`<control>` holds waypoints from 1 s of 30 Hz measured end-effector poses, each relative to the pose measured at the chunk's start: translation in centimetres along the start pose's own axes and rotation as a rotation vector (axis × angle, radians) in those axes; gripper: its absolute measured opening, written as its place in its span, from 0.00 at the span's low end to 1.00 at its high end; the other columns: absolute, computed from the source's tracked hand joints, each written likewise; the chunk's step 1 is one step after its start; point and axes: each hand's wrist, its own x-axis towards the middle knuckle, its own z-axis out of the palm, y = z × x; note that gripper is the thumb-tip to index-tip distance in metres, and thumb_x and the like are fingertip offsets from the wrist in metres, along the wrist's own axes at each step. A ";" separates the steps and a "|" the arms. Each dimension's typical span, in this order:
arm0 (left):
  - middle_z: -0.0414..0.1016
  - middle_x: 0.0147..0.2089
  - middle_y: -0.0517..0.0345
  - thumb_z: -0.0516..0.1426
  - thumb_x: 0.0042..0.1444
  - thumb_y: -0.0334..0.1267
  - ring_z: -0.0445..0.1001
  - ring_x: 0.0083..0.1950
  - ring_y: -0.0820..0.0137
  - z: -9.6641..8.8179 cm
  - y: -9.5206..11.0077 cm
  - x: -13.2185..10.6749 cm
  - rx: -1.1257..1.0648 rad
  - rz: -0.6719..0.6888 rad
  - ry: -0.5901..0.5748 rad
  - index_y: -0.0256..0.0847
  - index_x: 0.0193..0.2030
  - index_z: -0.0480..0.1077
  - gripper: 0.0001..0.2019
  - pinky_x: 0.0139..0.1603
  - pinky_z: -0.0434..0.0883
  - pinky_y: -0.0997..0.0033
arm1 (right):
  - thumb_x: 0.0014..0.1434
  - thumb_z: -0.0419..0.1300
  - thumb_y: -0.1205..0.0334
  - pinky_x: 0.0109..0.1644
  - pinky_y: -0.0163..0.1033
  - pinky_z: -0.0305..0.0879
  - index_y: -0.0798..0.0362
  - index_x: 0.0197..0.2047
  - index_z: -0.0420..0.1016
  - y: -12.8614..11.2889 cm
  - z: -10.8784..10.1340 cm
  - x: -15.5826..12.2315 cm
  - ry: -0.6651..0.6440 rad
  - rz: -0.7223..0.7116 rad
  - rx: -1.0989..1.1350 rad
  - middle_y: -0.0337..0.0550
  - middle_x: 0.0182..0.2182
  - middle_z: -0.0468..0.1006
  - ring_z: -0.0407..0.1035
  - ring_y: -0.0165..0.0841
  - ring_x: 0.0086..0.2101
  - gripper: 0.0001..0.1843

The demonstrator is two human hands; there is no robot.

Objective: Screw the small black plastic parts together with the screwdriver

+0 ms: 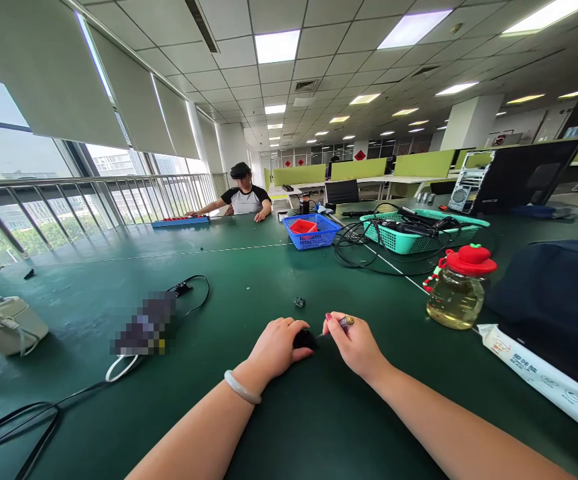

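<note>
My left hand (279,347) is wrapped around a small rounded black object (305,340) resting on the green tabletop. Fingers cover much of it, so its exact kind is unclear. Closed in a pinch, my right hand (356,347) grips a screwdriver (347,321) with a dark handle and a yellowish end. Its thin shaft points left at the black object's right side; whether the tip touches is too small to tell. Just beyond both hands lies a small dark part (299,302), like a tiny circuit piece.
A phone-like blurred device (146,327) with cables lies left, near a beige case (6,323). A red-lidded jar (456,297), white packet (543,373) and dark cloth (559,293) sit right. Blue (313,239) and teal (393,243) baskets stand ahead. A person (243,193) sits across.
</note>
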 end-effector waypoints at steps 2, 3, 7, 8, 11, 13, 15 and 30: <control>0.77 0.44 0.55 0.63 0.55 0.49 0.74 0.46 0.60 0.0 0.1 0.0 -0.004 -0.005 -0.003 0.45 0.54 0.71 0.21 0.48 0.70 0.60 | 0.66 0.45 0.47 0.28 0.36 0.54 0.50 0.23 0.66 0.0 0.0 -0.1 0.024 -0.015 0.016 0.34 0.16 0.60 0.58 0.30 0.21 0.25; 0.77 0.44 0.55 0.63 0.55 0.48 0.74 0.46 0.60 0.0 0.1 0.0 -0.008 -0.006 -0.005 0.46 0.54 0.71 0.21 0.48 0.70 0.60 | 0.66 0.45 0.48 0.28 0.36 0.54 0.50 0.23 0.66 0.0 0.0 -0.1 0.040 -0.027 0.026 0.34 0.17 0.60 0.59 0.30 0.21 0.25; 0.76 0.44 0.55 0.63 0.55 0.47 0.73 0.46 0.60 -0.2 0.1 0.0 -0.027 -0.002 -0.016 0.46 0.53 0.71 0.20 0.48 0.69 0.61 | 0.67 0.45 0.52 0.30 0.36 0.56 0.50 0.22 0.66 -0.3 -0.2 -0.3 0.073 -0.110 0.070 0.35 0.18 0.64 0.61 0.29 0.22 0.24; 0.76 0.44 0.55 0.63 0.55 0.47 0.73 0.46 0.61 -0.3 0.1 0.0 -0.030 -0.001 -0.018 0.46 0.53 0.71 0.19 0.48 0.69 0.62 | 0.68 0.45 0.54 0.30 0.35 0.57 0.50 0.23 0.66 -0.5 -0.3 -0.4 0.060 -0.140 0.076 0.36 0.19 0.64 0.61 0.29 0.22 0.23; 0.76 0.45 0.55 0.62 0.56 0.47 0.73 0.47 0.61 -0.3 0.1 0.0 -0.034 -0.004 -0.026 0.45 0.52 0.71 0.19 0.49 0.69 0.62 | 0.67 0.46 0.58 0.30 0.35 0.57 0.51 0.24 0.67 -0.9 -0.3 -0.6 -0.026 -0.262 0.062 0.36 0.20 0.67 0.61 0.29 0.23 0.20; 0.76 0.45 0.54 0.62 0.57 0.46 0.73 0.48 0.61 -0.3 0.2 0.0 -0.035 -0.006 -0.028 0.45 0.53 0.71 0.18 0.49 0.69 0.62 | 0.65 0.46 0.61 0.30 0.35 0.58 0.50 0.26 0.67 -1.1 -0.2 -0.9 -0.101 -0.367 0.025 0.37 0.21 0.69 0.62 0.29 0.23 0.17; 0.76 0.45 0.54 0.61 0.57 0.45 0.73 0.48 0.61 -0.2 0.1 0.1 -0.039 -0.002 -0.028 0.44 0.53 0.71 0.18 0.50 0.69 0.62 | 0.64 0.47 0.63 0.31 0.35 0.59 0.50 0.27 0.68 -1.2 0.1 -1.0 -0.164 -0.460 -0.028 0.38 0.22 0.71 0.63 0.29 0.24 0.15; 0.77 0.45 0.53 0.58 0.59 0.42 0.73 0.47 0.61 -0.6 0.6 0.0 -0.032 0.000 -0.035 0.43 0.52 0.71 0.15 0.50 0.70 0.62 | 0.64 0.47 0.63 0.32 0.36 0.59 0.49 0.27 0.66 -1.9 0.7 -1.0 -0.244 -0.353 -0.191 0.39 0.25 0.74 0.66 0.30 0.26 0.14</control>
